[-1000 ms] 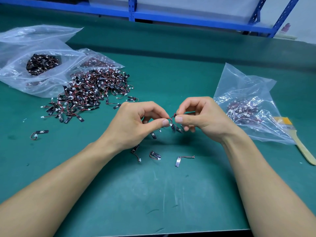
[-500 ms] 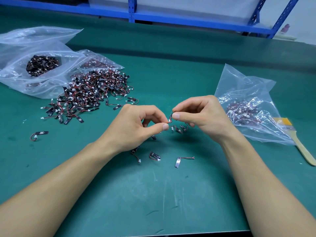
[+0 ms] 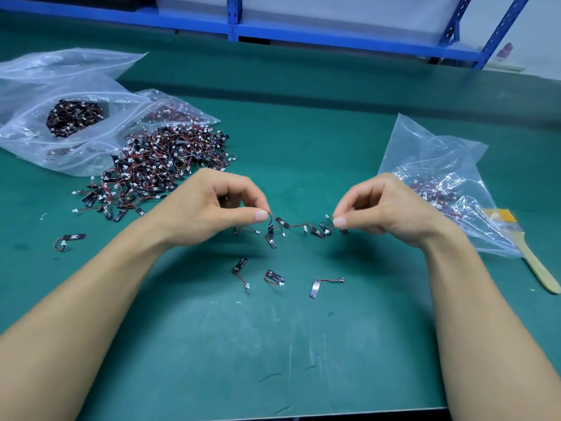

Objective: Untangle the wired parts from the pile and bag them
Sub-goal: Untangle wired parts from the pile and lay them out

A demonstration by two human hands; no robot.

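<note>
While left hand (image 3: pixel 212 205) and right hand (image 3: pixel 382 208) pinch a wired-part tangle (image 3: pixel 271 238) by its ends, the pile (image 3: pixel 164 168) beyond the left grip looks large, the right-side bag (image 3: pixel 431 159) sparse.

Two bare forearms (image 3: pixel 100 302), bare L grip (image 3: pixel 209 208) & R grip (image 3: pixel 385 208), short rounded thumbnails (image 3: pixel 261 215)

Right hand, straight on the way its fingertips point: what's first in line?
The chain of wired parts the right hand itself pinches, then likely the left hand; depth unclear in one view.
</note>
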